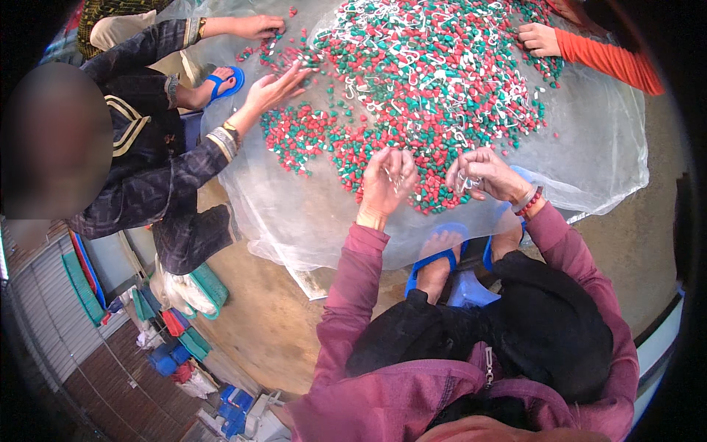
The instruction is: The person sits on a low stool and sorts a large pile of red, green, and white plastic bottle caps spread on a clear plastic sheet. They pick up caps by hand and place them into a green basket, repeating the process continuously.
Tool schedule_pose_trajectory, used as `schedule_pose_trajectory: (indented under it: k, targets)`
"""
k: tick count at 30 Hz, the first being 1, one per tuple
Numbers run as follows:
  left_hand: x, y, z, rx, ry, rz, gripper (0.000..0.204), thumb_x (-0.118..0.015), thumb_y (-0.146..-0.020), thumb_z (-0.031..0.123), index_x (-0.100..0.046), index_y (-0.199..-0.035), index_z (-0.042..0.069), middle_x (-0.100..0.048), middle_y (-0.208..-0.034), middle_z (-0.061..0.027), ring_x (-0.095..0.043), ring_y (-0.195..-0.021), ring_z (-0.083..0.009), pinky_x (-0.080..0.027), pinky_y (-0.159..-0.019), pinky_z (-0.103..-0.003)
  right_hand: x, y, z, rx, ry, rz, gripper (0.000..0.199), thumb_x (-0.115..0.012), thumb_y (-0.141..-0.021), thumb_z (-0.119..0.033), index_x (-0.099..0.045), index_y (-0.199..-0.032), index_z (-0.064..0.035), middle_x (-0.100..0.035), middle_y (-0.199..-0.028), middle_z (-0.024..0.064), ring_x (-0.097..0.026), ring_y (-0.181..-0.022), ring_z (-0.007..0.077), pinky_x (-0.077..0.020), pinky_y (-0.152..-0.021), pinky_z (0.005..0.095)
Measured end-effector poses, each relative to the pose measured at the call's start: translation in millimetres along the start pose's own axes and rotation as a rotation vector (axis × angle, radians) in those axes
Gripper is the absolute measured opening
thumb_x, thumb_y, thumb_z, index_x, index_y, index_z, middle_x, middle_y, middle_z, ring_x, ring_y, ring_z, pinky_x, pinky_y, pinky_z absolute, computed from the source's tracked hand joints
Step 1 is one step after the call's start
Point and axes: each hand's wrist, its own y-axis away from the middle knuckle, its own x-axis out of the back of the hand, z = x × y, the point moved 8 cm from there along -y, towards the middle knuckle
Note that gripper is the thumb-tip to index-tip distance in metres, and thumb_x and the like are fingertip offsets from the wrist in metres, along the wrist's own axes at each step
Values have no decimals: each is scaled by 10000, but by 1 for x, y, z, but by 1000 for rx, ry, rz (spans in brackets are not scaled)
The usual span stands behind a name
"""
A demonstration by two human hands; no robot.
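Note:
A wide pile of small red, green and white plastic pieces [412, 103] lies on a translucent plastic sheet [294, 228]. White looped plastic hooks [401, 46] are scattered through it. At the pile's near edge, my left hand [387, 184] is raised with its fingers curled around white plastic hooks [395, 179]. My right hand [487, 175], with a red bead bracelet on its wrist, is a short way to the right. Its bent fingers pinch more white hooks, and the two hands are apart. The fingers are slightly blurred.
On the left, a co-worker's two hands [276, 90] reach over the pile's edge. Another person's hand [541, 40], in an orange sleeve, touches its far right side. My feet in blue sandals [440, 259] are below the sheet's near edge. Baskets [210, 289] stand at the lower left.

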Motion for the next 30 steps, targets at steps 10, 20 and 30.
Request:
schedule_pose_trajectory:
  k: [10,20,30]
  targets:
    - [43,-12,22,131,-849,350,139,-702,-878,146,-656,-988,74,-595,-732,32,-490,-560,-52,-379,-453,-178,56,16,-34,93,-62,223,158,-525,-943,-87,-523,-1089,-28,-674,-916,140,-696,-776,197,-553,-562,255]
    - [21,-22,-100,95,-2387,-92,291,-667,-837,191,-587,-1076,47,-632,-941,-163,-682,-786,-324,-549,-641,-438,85,17,-8,-31,-58,364,311,-523,-963,-134,-548,-1210,53,-650,-1011,125,-673,-841,201,-577,-693,319]
    - [28,1,12,25,-1863,518,182,-756,-800,201,-672,-842,45,-670,-680,-103,-638,-583,-187,-460,-533,-325,88,-29,2,173,1295,561,172,-651,-809,-161,-662,-931,-40,-670,-813,188,-653,-815,374,-511,-705,440]
